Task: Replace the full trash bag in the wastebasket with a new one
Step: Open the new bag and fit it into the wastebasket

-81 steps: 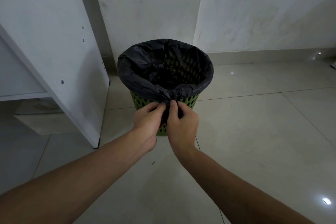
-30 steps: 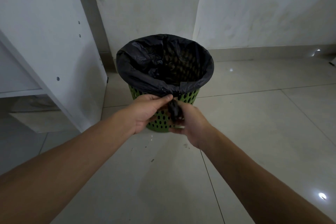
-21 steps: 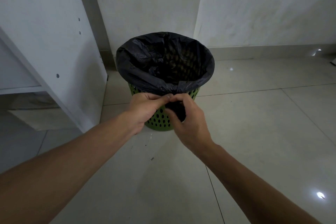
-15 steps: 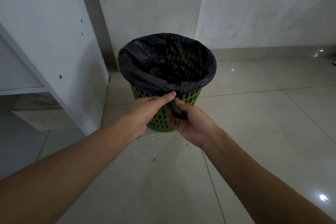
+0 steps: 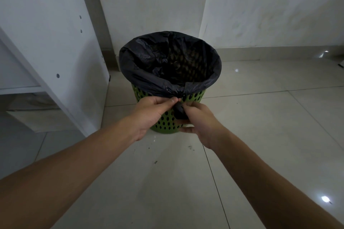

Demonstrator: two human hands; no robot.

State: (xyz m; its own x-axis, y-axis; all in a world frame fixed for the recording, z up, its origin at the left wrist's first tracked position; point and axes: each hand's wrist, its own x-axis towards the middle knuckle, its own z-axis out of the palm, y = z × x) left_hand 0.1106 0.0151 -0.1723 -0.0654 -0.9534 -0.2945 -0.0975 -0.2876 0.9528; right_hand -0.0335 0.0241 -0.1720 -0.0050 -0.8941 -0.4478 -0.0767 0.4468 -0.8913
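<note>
A green perforated wastebasket (image 5: 195,97) stands on the tiled floor near the wall corner. A black trash bag (image 5: 141,72) lines it, folded over the rim, with its slack gathered into a twisted tail (image 5: 179,110) hanging down the near side. My left hand (image 5: 152,111) pinches the bag at the gathered spot just under the rim. My right hand (image 5: 199,120) grips the hanging tail from the right, fingers wrapped around it. The basket's inside looks dark, with the hole pattern showing through the bag.
A white cabinet side panel (image 5: 55,42) stands close to the left of the basket. White walls (image 5: 270,5) meet in a corner behind it. A few dark specks (image 5: 155,162) lie on the pale floor tiles in front.
Both hands have kept working the gathered bag tail at the rim. The right hand turned from palm-up under the tail to gripping it from the side. The view shifted slightly.
</note>
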